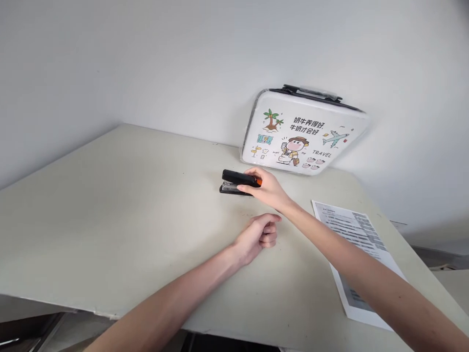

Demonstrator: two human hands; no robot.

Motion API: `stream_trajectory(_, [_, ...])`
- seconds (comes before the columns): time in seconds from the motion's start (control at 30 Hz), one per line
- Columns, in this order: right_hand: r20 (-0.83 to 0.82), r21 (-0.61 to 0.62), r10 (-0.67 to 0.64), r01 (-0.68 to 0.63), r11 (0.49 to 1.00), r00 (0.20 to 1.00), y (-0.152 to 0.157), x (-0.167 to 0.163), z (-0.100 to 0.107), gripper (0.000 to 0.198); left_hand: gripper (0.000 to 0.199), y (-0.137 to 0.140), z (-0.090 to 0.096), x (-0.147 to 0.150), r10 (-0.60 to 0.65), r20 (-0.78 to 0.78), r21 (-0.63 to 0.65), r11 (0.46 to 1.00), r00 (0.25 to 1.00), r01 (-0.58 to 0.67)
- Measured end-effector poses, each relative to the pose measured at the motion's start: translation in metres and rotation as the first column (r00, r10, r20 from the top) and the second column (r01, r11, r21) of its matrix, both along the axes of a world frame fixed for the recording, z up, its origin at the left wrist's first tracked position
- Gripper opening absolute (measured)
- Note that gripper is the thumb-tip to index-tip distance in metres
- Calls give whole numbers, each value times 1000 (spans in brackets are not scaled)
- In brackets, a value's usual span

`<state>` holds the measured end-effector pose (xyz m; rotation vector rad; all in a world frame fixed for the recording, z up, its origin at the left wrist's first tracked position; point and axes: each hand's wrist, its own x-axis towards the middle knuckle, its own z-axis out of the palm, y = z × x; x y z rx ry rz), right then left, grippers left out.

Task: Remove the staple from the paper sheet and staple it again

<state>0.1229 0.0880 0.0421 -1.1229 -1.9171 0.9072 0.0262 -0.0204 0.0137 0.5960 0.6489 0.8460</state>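
A black stapler [234, 179] with an orange patch at its rear lies on the table, its front end pointing left. My right hand [269, 188] grips its rear end, thumb along the near side and fingers over the far side. Nearer to me, my left hand [258, 234] rests on the tabletop with its fingers curled in. Nothing shows in the left hand, and it is apart from the stapler.
The pale table [110, 210] meets the wall at the back. A white case [311, 132] with cartoon travel prints leans on that wall. Printed paper sheets [348, 230] lie at the right, partly under my right forearm.
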Motion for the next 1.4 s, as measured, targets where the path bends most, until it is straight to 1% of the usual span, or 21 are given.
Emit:
stream_trajectory(0.1, [-52,38,-80,82,996,995,15,10,-5,42,21,-2,2,0,9,-10,-16,1000,1000,-9])
stream_trajectory(0.17, [-84,36,-122,126,991,989,27,21,-10,44,20,-2,3,0,15,-10,-21,1000,1000,-15])
stream_trajectory(0.23, [-105,17,-135,138,990,985,39,29,-17,46,20,-2,2,-1,14,-3,-20,1000,1000,-14])
stream_trajectory(0.4, [-156,-36,-122,118,992,980,63,32,-44,49,18,1,1,-3,-12,18,-18,1000,1000,13])
stream_trajectory(0.47, [-157,-31,-84,80,996,984,69,29,-52,48,18,2,1,-4,-5,16,-35,999,1000,5])
stream_trajectory(0.53, [-142,-11,-37,36,999,989,73,28,-55,47,19,3,2,-4,2,14,-48,999,1000,-1])
stream_trajectory(0.63, [-83,39,38,-35,999,996,71,32,-51,47,18,3,2,-4,-2,18,-44,999,1000,3])
stream_trajectory(0.7, [-14,136,61,-59,989,998,63,37,-45,49,17,3,2,-3,-7,21,-36,999,1000,8])
stream_trajectory(0.77, [67,287,47,-65,956,997,51,44,-37,47,17,4,1,-3,-11,24,-31,999,1000,12])
stream_trajectory(0.83, [164,412,36,-101,905,986,39,50,-32,34,16,4,1,-2,-13,25,-31,999,1000,14])
stream_trajectory(0.87, [221,446,44,-141,884,974,33,52,-31,24,16,4,0,-2,-14,24,-32,999,1000,14])
stream_trajectory(0.93, [333,469,71,-231,852,940,23,55,-31,9,17,5,0,-2,-15,20,-31,999,1000,16])
stream_trajectory(0.97, [374,477,74,-260,840,924,20,56,-33,6,18,5,0,-2,-18,19,-29,999,1000,18])
stream_trajectory(1.03, [415,501,58,-281,819,908,16,56,-37,6,20,5,-1,-1,-22,17,-20,1000,1000,22])
stream_trajectory(1.23, [451,574,-3,-287,767,893,18,51,-53,10,19,7,-6,0,-36,21,0,999,999,36])
stream_trajectory(1.3, [450,585,-10,-286,759,893,19,51,-57,12,18,7,-6,0,-40,28,-1,999,999,40])
stream_trajectory(1.4, [438,573,9,-287,768,899,17,51,-60,15,18,6,-5,-1,-38,26,-4,999,999,38])
